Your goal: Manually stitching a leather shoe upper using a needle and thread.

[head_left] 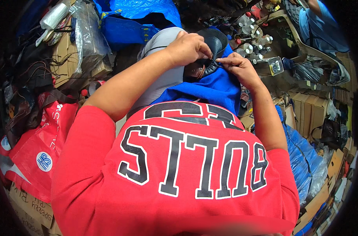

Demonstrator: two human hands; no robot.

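Observation:
On my lap, over a blue cloth (202, 91), rests a black shoe (215, 37) with a dark, glossy upper. A brown patch with thin cord-like strands (195, 72) shows by its opening. My left hand (186, 49) is bent over the shoe from the left, thumb and fingers pinched together at the opening. From the right, my right hand (238, 66) pinches close to the shoe's edge, fingertips near those of the left. Whatever lies between either hand's fingertips is too small to make out.
Several small bottles (253, 37) stand beyond my right hand, near a clear square container (275, 65). A blue tarp bag (125, 29) lies ahead. To the left are a red bag (49, 145) and plastic-wrapped cardboard (68, 59); folded cardboard (310, 112) and blue plastic (301, 157) lie right.

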